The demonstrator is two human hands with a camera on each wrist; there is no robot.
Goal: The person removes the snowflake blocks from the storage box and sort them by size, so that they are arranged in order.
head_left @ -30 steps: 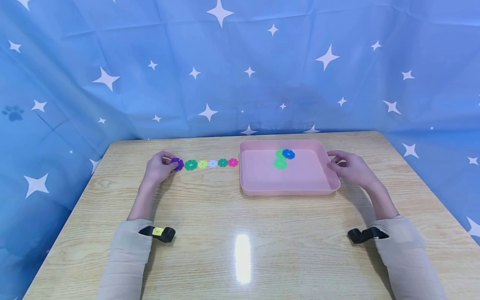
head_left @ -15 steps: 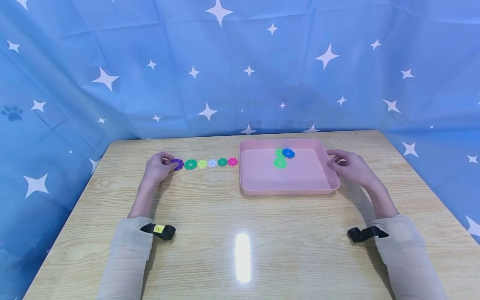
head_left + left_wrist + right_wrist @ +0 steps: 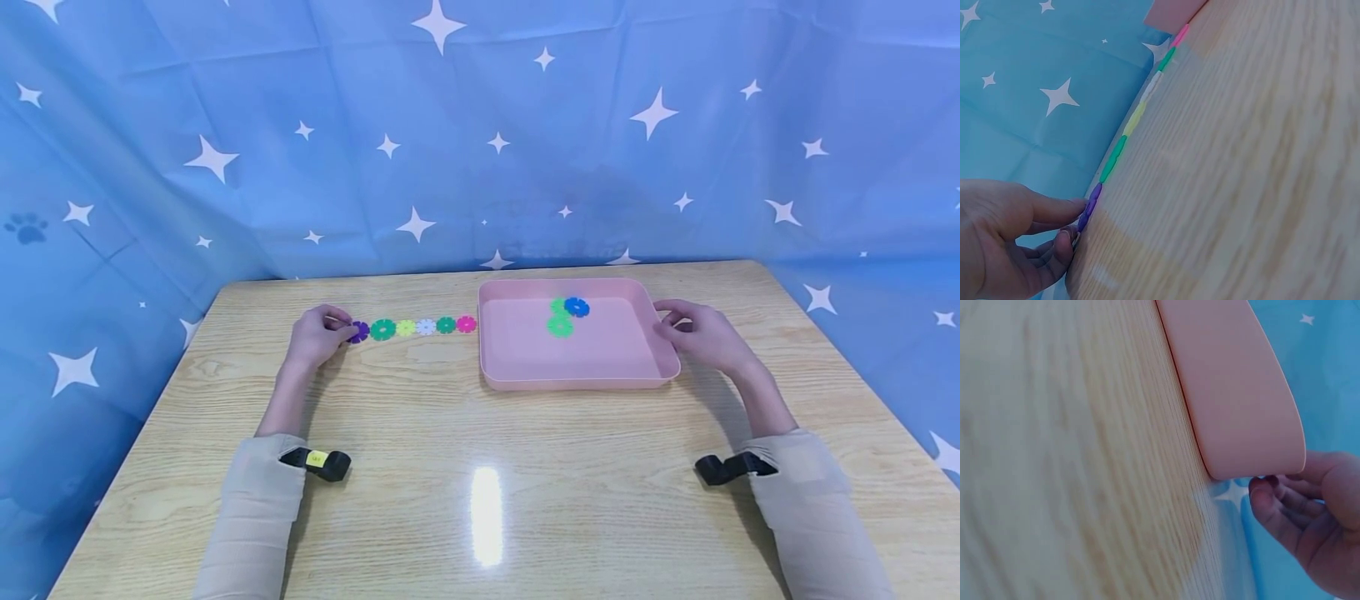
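Note:
At the left end of a row of notched plastic snowflake discs, my left hand pinches a purple snowflake disc between thumb and fingers. Its right edge is close against a larger green disc. In the left wrist view the purple disc stands low over the table, at the near end of the line. My right hand grips the right side of a pink tray. In the right wrist view, fingers reach the rim and the thumb lies against the outer wall.
Rightward the row goes on with a yellow disc, a white disc, a smaller green disc and a pink disc beside the tray. Light-green discs and a blue disc lie in the tray.
The purple disc has shifted slightly right and toward me, closer to the larger green disc, with my left fingers still on it. My right hand and the tray hold the same place.

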